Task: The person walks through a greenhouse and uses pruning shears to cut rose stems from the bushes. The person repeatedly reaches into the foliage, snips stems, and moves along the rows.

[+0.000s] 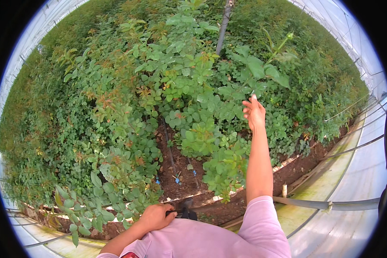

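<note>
My right hand (254, 113) is stretched forward among the leaves of a rose plant, fingers partly curled. Its thumb and fingertips meet at or beside a leafy stem; whether it grips the stem cannot be told. Above the hand that stem carries broad green leaves (256, 67) and a green flower bud (289, 35). My left hand (157, 216) is low in the view at my waist, closed around the black handle (170, 213) of a tool whose other end is partly hidden. Leafy stems (98, 206) reach out to the left of that hand.
Dense rose bushes (116, 96) fill the bed. A grey post (224, 27) rises at the back. Drip hoses and blue ties (177, 180) lie on the brown soil (180, 167). A grey strap (303, 203) crosses beside the plastic greenhouse wall (351, 174) at right.
</note>
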Demonstrator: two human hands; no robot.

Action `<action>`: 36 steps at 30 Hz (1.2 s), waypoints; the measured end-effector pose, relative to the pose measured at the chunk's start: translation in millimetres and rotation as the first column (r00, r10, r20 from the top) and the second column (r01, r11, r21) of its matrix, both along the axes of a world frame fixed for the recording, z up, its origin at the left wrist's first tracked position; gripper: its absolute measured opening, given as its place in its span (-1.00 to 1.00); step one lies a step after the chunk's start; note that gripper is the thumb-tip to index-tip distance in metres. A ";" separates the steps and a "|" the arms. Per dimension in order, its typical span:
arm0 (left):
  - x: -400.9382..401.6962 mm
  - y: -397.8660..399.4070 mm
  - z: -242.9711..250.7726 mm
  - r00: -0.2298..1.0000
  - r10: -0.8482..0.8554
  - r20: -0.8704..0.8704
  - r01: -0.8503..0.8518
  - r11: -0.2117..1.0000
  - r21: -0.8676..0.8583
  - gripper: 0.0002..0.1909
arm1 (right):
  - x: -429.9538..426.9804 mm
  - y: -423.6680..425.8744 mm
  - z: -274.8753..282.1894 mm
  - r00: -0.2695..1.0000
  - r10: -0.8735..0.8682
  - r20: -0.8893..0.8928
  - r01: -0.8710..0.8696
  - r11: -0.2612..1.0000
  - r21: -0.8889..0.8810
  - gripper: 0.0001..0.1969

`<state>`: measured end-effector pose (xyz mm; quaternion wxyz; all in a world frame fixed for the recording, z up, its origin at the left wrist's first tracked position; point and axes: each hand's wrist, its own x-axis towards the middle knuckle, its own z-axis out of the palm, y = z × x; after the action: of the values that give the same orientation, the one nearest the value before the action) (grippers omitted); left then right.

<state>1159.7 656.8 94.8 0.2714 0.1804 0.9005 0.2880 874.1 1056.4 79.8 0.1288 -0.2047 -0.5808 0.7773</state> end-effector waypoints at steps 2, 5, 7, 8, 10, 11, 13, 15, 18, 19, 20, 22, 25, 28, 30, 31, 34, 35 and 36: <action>1.0 -1.5 -0.3 1.000 0.000 0.003 0.000 1.000 0.005 -0.65 | -6.1 -0.7 5.1 1.000 -0.011 0.016 0.011 1.000 -0.001 -0.66; 1.9 -4.6 -1.6 1.000 0.007 -0.013 -0.006 0.999 0.039 -0.64 | -8.2 1.3 11.3 0.998 -0.028 -0.060 0.023 0.997 -0.080 -0.87; 2.4 -7.0 -2.6 1.000 0.004 -0.007 -0.004 0.998 0.062 -0.64 | -4.2 4.5 14.9 0.988 -0.085 -0.128 0.073 0.993 -0.098 -0.86; 3.1 -8.2 -3.0 1.000 0.005 0.006 -0.005 0.998 0.056 -0.64 | -1.7 5.6 16.3 0.982 -0.078 -0.170 0.059 0.992 -0.113 -0.86; 3.7 -10.8 -4.1 1.000 -0.001 0.010 0.000 0.999 0.044 -0.63 | 3.3 9.3 20.1 0.964 -0.118 -0.240 0.095 0.990 -0.103 -0.84; 4.3 -12.2 -4.9 1.000 0.002 0.022 -0.003 0.999 0.052 -0.63 | 6.5 9.9 21.0 0.965 -0.169 -0.201 0.129 0.972 -0.197 -0.83; 5.4 -15.2 -7.1 1.000 -0.001 -0.003 0.001 0.998 0.067 -0.62 | 13.3 11.1 23.4 0.950 -0.262 -0.170 0.198 0.926 -0.321 -0.83; 6.2 -18.7 -9.5 1.000 0.016 0.017 -0.017 0.998 0.065 -0.61 | 17.7 23.0 35.9 0.912 -0.342 -0.226 0.290 0.928 -0.232 -0.89; 7.0 -22.3 -12.0 0.997 0.007 0.073 -0.011 0.999 0.044 -0.60 | 18.2 39.0 51.6 0.917 -0.251 -0.310 0.221 0.967 -0.130 -0.83; 6.6 -22.9 -12.7 0.998 0.003 0.069 -0.005 0.999 0.032 -0.59 | 14.3 41.2 52.8 0.951 -0.253 -0.177 0.267 0.962 0.060 -0.81; 6.4 -23.1 -12.7 0.997 0.003 0.071 -0.006 0.999 0.043 -0.59 | 11.6 43.3 51.9 0.974 -0.206 -0.098 0.217 0.968 0.127 -0.78; 7.2 -22.8 -11.8 0.999 -0.013 0.032 0.011 0.999 0.052 -0.59 | 2.6 46.1 42.0 0.986 -0.154 0.069 0.141 0.975 0.171 -0.61; 9.0 -21.4 -8.7 0.999 -0.011 0.044 0.010 0.999 0.032 -0.60 | -24.1 58.6 19.4 0.992 -0.040 0.121 0.020 0.987 0.162 -0.47; 10.6 -21.1 -5.9 0.998 -0.016 0.054 0.014 0.999 0.041 -0.62 | -50.2 62.2 -13.4 0.988 -0.069 0.137 -0.041 0.742 0.669 -0.56; 11.6 -20.7 -4.8 0.999 0.003 0.046 -0.006 0.998 0.063 -0.62 | -58.4 63.7 -20.9 0.970 -0.203 0.136 -0.076 0.277 0.958 -0.63; 11.5 -20.1 -4.1 0.998 0.012 0.068 -0.016 0.999 0.052 -0.63 | -60.0 62.4 -20.3 0.949 -0.244 0.200 -0.127 0.284 0.950 -0.64; 10.4 -18.5 1.9 0.997 0.027 0.076 -0.031 0.998 0.055 -0.64 | -52.5 53.2 -3.9 0.943 -0.234 -0.238 0.319 0.426 0.846 -0.77; 9.9 -17.7 5.4 0.995 0.037 0.097 -0.041 0.999 0.034 -0.63 | -47.1 52.1 5.2 0.893 -0.230 -0.388 0.450 0.499 0.741 -0.80; 8.9 -14.8 9.4 0.992 0.036 0.118 -0.038 0.999 0.015 -0.63 | -44.7 53.4 16.2 0.799 -0.244 -0.549 0.581 0.548 0.602 -0.80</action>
<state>1168.6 642.0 104.1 0.3172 0.1487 0.8836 0.3108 829.5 1109.8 95.9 0.5007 -0.1026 -0.7396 0.4378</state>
